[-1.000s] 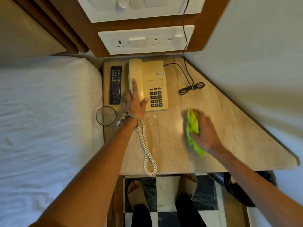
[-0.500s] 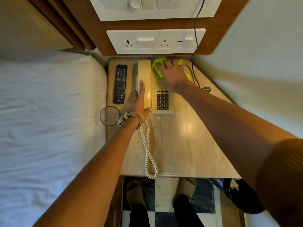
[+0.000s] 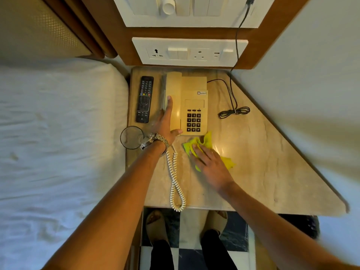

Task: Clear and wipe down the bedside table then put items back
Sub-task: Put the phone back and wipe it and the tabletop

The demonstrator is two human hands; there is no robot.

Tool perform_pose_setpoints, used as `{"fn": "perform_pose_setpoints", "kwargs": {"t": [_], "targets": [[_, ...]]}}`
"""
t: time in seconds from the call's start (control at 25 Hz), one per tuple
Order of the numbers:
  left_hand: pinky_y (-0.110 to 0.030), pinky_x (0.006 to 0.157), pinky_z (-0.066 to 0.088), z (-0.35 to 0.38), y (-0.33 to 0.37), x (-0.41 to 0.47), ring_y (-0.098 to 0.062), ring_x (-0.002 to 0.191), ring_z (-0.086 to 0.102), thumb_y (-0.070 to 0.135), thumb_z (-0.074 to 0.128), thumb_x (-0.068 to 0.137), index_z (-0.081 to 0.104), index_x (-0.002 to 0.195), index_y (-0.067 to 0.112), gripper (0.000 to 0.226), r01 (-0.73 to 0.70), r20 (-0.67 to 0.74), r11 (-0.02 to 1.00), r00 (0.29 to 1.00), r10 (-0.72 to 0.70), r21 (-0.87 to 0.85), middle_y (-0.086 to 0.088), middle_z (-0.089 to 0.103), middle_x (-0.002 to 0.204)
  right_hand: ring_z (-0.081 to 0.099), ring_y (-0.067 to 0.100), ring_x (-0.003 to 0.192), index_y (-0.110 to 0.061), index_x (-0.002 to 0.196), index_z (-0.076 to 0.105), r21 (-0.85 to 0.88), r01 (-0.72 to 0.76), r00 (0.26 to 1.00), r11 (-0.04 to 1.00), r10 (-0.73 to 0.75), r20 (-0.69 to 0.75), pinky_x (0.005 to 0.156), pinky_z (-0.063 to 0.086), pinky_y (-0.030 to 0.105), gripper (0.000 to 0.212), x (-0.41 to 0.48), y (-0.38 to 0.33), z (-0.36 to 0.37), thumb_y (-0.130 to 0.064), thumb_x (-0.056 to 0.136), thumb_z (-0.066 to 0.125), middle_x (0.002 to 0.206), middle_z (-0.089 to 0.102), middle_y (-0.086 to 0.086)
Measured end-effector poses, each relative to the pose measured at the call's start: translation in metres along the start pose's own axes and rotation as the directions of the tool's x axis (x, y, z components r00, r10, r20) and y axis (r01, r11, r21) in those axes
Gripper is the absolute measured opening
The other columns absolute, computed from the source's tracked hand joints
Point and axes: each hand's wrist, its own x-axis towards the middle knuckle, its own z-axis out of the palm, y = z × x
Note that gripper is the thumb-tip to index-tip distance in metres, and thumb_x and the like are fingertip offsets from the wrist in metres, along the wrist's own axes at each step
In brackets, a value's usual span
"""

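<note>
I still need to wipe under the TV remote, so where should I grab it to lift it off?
Take the remote across its narrow width, thumb on one long edge and fingers on the other, coming from above. It lies flat, its length running away from you, between the bed-side table edge and the telephone. The middle looks like the balanced spot; the drinking glass stands just past its near end.

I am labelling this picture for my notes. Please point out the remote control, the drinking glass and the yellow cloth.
remote control (image 3: 144,99): head view, middle of its black button face.
drinking glass (image 3: 131,137): head view, inside the round rim.
yellow cloth (image 3: 206,140): head view, bunched part beyond the fingers.
</note>
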Motion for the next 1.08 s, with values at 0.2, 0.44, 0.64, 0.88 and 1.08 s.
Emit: {"fn": "perform_pose_setpoints", "kwargs": {"t": [0.2, 0.44, 0.64, 0.88, 1.08], "targets": [[-0.053, 0.102, 0.046, 0.008, -0.010, 0.002, -0.034, 0.133, 0.050, 0.019, 0.081, 0.081, -0.015, 0.157, 0.036, 0.124, 0.077, -0.032, 0.955, 0.995, -0.090, -0.285, -0.009, 0.038, 0.157, 0.041, 0.030, 0.136, -0.020, 0.151, 0.041, 0.563, -0.237, 0.922, 0.792, 0.366, -0.128, 0.114, 0.031, 0.034, 0.064, 0.006, 0.011, -0.042, -0.002, 0.093, 0.059, 0.151, 0.044, 0.012], [-0.015, 0.079, 0.054, 0.043, -0.023, -0.014, -0.018, 0.115, 0.063, 0.021, 0.083, 0.079, 0.053, 0.140, 0.013, 0.068, 0.063, -0.211, 0.726, 0.936, -0.281, -0.685, -0.006, 0.065, 0.132, 0.037, 0.037, 0.136, -0.013, 0.151, 0.039, 0.230, -0.213, 0.914, 0.950, 0.277, -0.296, 0.112, 0.036, 0.049, 0.065, 0.139, 0.027, -0.128, 0.000, 0.089, 0.055, 0.154, 0.039, 0.014], [-0.019, 0.098, 0.040, 0.065, -0.031, -0.023, -0.009, 0.130, 0.050, 0.028, 0.067, 0.094, 0.040, 0.152, 0.025, 0.064, 0.023, -0.230, 0.738, 0.943, -0.240, -0.675, 0.001, 0.048, 0.152, 0.024, 0.038, 0.146, -0.021, 0.154, 0.032, -0.126, -0.099, 0.989, 0.987, 0.083, -0.125, 0.110, 0.035, 0.054, 0.070, 0.201, 0.022, -0.133, 0.000, 0.091, 0.053, 0.160, 0.030, 0.009], [-0.018, 0.109, 0.031, 0.068, -0.035, -0.025, -0.020, 0.145, 0.038, 0.016, 0.069, 0.093, 0.039, 0.152, 0.009, 0.066, -0.054, -0.321, 0.777, 0.927, -0.195, -0.628, -0.008, 0.042, 0.156, 0.035, 0.040, 0.139, -0.019, 0.152, 0.037, -0.229, 0.070, 0.987, 0.971, -0.100, -0.123, 0.104, 0.036, 0.051, 0.071, 0.150, 0.011, -0.102, 0.000, 0.086, 0.054, 0.161, 0.031, 0.008], [-0.032, 0.125, 0.004, 0.097, -0.061, -0.068, -0.027, 0.155, 0.000, 0.044, 0.062, 0.094, 0.008, 0.158, 0.002, 0.094, 0.013, -0.234, 0.972, 0.970, -0.069, -0.233, -0.015, 0.002, 0.167, 0.043, 0.039, 0.133, -0.019, 0.149, 0.045, -0.182, 0.085, 0.976, 0.980, -0.119, -0.183, 0.101, 0.044, 0.052, 0.081, 0.086, -0.007, -0.049, 0.001, 0.073, 0.067, 0.157, 0.039, 0.008]]}}
